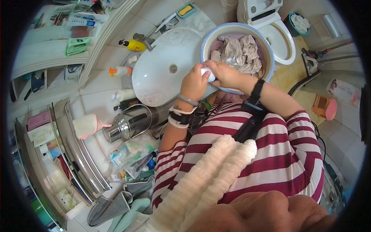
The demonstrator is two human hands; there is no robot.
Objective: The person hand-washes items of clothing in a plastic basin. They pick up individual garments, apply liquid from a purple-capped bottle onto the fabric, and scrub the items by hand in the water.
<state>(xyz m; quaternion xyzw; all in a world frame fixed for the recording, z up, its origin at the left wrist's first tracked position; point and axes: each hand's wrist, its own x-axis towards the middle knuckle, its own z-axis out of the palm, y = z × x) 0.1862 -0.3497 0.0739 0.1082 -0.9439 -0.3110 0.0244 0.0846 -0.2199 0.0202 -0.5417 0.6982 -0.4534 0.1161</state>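
Observation:
My left hand [194, 84] and my right hand [225, 74] meet above the sink's right edge, with fingers closed on a small white rounded object [208, 74]. Its kind cannot be made out, since the fingers cover most of it. Just beyond my right hand stands a large round basin [270, 50] with a pale blue rim. Crumpled beige cloth [245, 52] lies in it, looking wet. Left of my hands is the white oval sink [158, 58] with a metal drain [173, 69].
A yellow pump bottle [135, 45] and an orange-topped bottle [120, 71] line the sink's left side. A faucet [145, 40] is behind them. At the back right is a toilet [284, 40]. A steel thermos flask [127, 123] lies near my left forearm.

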